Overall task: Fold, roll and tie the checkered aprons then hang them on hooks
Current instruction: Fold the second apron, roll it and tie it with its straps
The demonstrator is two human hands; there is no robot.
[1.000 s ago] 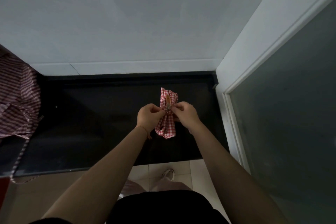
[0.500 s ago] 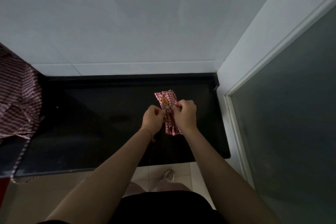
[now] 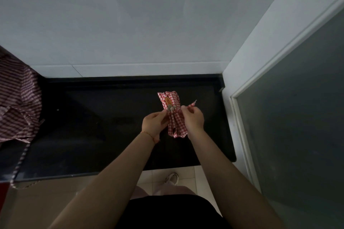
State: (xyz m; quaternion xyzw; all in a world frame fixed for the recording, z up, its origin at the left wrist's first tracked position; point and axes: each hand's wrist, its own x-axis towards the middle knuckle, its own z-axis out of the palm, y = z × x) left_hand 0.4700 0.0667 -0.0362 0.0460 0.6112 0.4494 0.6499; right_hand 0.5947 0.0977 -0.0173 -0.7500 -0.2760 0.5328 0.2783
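Observation:
A rolled red-and-white checkered apron (image 3: pixel 172 112) is held upright over the black counter (image 3: pixel 93 126), with an orange label and small grey beads at its waist. My left hand (image 3: pixel 153 124) pinches the tie on the roll's left side. On the other side, my right hand (image 3: pixel 192 119) pinches the checkered strap end (image 3: pixel 192 103), pulled out to the right. The strap is cinched round the middle of the roll.
Several loose checkered aprons (image 3: pixel 17 102) lie heaped at the counter's left end, one strap (image 3: pixel 19 163) hanging over the front edge. A white wall rises behind the counter. A white-framed glass door (image 3: pixel 290 117) stands close on the right. A shoe shows on the tiled floor below.
My hands have drawn apart from the middle of the roll. The right hand has pulled the strap end out to the right, tightening it round the roll.

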